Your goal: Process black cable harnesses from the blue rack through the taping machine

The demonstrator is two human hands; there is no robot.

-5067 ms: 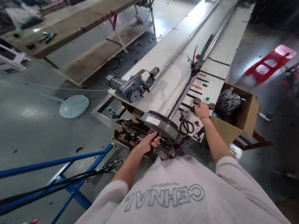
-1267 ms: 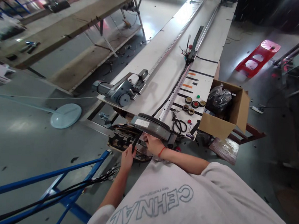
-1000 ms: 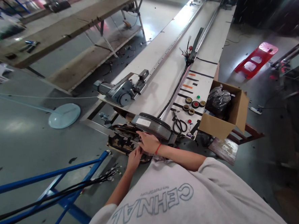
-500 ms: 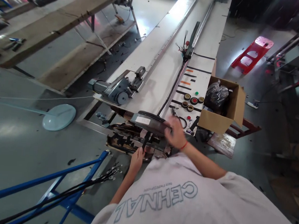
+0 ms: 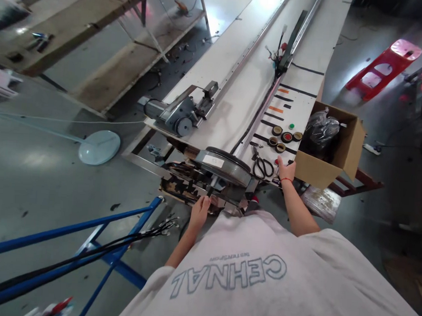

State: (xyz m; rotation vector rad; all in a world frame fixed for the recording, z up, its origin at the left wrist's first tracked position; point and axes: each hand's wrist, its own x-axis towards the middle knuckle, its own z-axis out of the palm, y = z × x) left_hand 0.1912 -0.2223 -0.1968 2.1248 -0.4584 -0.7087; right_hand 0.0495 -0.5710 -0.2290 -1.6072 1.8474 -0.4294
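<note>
At the near end of the long white table stands a wheel-shaped reel [image 5: 224, 168], dark with a white label on its rim. Just below it, my left hand [image 5: 199, 210] is closed on the end of a black strip [image 5: 210, 191]. My right hand [image 5: 286, 171] is at the table's right edge, its fingers closed around something dark that they mostly cover. Black-handled scissors [image 5: 262, 167] lie to its left. Several rolls of tape [image 5: 287, 137] sit beyond it. A bundle of black cables [image 5: 250, 124] runs up the table from behind the reel.
An open cardboard box [image 5: 319, 167] with plastic-wrapped contents stands right of the table [image 5: 213, 115]. A motor unit [image 5: 179, 115] is mounted at the left. Blue rack bars [image 5: 121, 224] carrying cables are at lower left. A red stool [image 5: 384, 68] stands on the floor.
My right hand has left the reel's side and moved right to the table edge, closing there. The scissors now show fully. My left hand stays below the reel; the whole view has shifted.
</note>
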